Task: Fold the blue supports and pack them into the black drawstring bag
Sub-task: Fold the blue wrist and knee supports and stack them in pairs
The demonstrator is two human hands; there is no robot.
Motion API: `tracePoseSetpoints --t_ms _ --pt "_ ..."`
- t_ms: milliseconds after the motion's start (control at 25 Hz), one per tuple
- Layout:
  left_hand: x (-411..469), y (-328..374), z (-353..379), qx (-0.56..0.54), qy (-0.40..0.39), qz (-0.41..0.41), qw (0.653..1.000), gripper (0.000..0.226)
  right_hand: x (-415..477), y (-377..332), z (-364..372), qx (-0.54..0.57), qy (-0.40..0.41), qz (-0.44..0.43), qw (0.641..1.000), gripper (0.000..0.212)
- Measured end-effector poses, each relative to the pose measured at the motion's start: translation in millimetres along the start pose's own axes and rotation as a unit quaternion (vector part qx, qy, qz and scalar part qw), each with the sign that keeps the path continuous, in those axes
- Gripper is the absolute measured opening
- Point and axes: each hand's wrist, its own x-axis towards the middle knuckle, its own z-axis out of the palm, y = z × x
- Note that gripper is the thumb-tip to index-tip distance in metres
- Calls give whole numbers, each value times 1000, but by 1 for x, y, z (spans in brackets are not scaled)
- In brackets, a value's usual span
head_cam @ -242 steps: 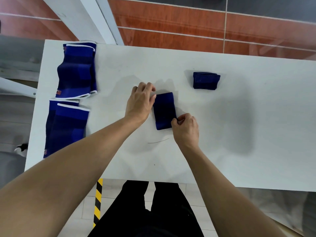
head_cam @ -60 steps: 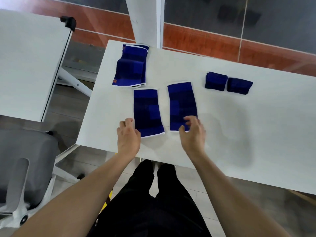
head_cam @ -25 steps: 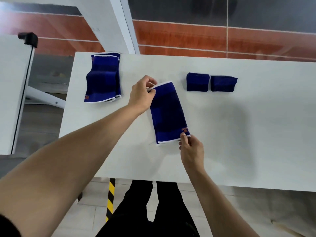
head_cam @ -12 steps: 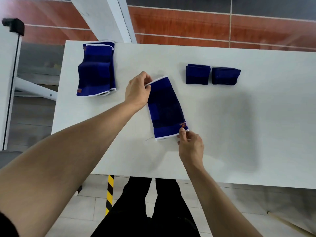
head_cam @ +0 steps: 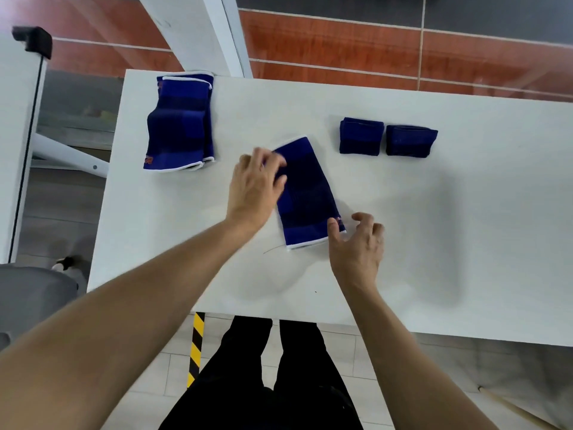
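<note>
A blue support (head_cam: 305,193) with white trim lies flat and slightly tilted in the middle of the white table (head_cam: 465,243). My left hand (head_cam: 255,184) rests with spread fingers on its upper left corner. My right hand (head_cam: 356,243) hovers open at its lower right corner, fingertips just off the fabric. Two folded blue supports (head_cam: 359,136) (head_cam: 410,140) sit side by side at the back right. A stack of unfolded blue supports (head_cam: 179,125) lies at the back left corner. No black drawstring bag is in view.
A second white table (head_cam: 15,135) stands to the left, a grey chair seat (head_cam: 34,293) below it. A white post (head_cam: 198,32) rises behind the table. My legs in black trousers (head_cam: 273,383) stand at the near edge, beside yellow-black floor tape (head_cam: 195,349).
Both hands pinched the support's corners half a second ago; now the fingers have let go and spread, the left hand lying over the upper corner. The support stays flat in place.
</note>
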Motion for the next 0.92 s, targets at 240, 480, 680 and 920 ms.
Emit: tracePoseSetpoints --t_ms 240,480,680,920 --pt "-107 0 8 -29 -197 30 980 62 3 -21 -2 36 -107 2 994 16" --pt "-117 -20 -7 -52 -166 53 983 69 -14 -26 -15 287 -235 158 915 4" --pt "-116 -26 -19 -153 -137 28 978 30 -22 9 -15 32 -141 -209 967 43" --pt "-118 -37 -27 -97 -167 73 979 29 -12 13 -6 -81 -163 -401 898 18"
